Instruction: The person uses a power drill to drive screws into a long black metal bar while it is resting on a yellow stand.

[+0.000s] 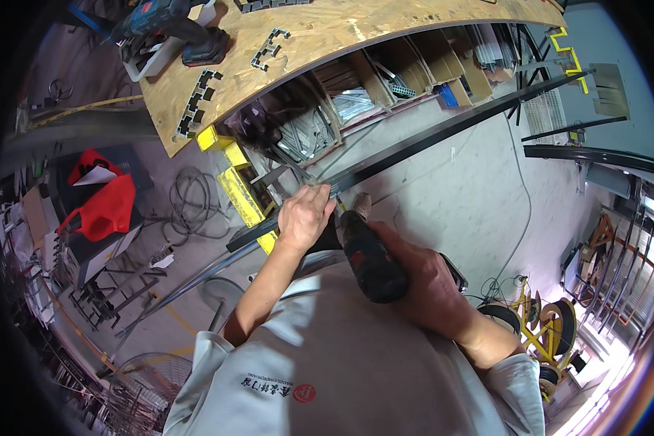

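A long black metal profile runs slantwise across in front of me, from lower left to upper right. My left hand grips it near its left part, with the fingers together over the bar. In my right hand is a dark power drill, the fist closed round it. The drill's tip points at the bar, just right of my left fingertips. Whether the tip touches the metal I cannot tell.
Beyond the bar stands a wooden workbench with a blue cordless drill and cut profile pieces on top. Under it are boxes of metal parts. Yellow supports stand by the bar's left end. A yellow reel stand is at right.
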`<state>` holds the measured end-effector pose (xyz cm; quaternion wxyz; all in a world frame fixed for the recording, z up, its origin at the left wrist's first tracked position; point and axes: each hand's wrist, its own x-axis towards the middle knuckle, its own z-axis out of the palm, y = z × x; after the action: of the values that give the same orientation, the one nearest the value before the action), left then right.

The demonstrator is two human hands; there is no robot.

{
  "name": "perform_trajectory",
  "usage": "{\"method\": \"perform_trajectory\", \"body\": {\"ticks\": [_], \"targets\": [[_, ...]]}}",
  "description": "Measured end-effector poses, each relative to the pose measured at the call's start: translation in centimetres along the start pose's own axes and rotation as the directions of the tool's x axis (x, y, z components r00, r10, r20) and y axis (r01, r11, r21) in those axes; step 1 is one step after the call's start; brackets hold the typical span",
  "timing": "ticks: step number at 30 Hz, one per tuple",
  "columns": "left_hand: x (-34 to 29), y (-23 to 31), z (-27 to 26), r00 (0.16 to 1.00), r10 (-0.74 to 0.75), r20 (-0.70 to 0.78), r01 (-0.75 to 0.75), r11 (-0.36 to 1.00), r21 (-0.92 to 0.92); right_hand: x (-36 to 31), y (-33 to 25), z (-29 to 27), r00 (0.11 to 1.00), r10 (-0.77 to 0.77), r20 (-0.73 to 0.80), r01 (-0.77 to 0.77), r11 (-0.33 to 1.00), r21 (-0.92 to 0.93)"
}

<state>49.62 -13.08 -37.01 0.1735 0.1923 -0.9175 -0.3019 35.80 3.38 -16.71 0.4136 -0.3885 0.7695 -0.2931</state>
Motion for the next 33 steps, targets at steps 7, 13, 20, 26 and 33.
{"method": "perform_trajectory", "body": {"ticks": [7,13,20,26,33], "targets": [[0.0,-0.1,0.0,1.0,-0.011,-0.005,0.01,1.0,-0.01,0.3,-0.7,-0.9,0.998,0.029,0.047,-0.028,1.0,-0.014],[0.2,0.1,-0.3,0.999,-0.023,0.035,0.023,1.0,-0.012,0.3,-0.9,-1.3,0.998,0.042,0.051,-0.043,0.999,0.025],[0.1,-0.1,0.1,1.0,0.011,0.007,-0.011,1.0,-0.012,0.6,-0.3,-1.1,1.0,-0.013,0.008,0.012,0.999,0.044],[0.2,-0.2,0.0,1.0,0.017,0.023,-0.016,0.999,-0.028,1.2,-1.3,-1.5,0.99,0.089,0.111,-0.081,0.994,-0.067],[0.3,-0.2,0.1,0.999,0.04,0.033,-0.04,0.999,0.015,1.4,-2.2,-1.5,0.975,0.128,0.182,-0.099,0.982,-0.161]]}}
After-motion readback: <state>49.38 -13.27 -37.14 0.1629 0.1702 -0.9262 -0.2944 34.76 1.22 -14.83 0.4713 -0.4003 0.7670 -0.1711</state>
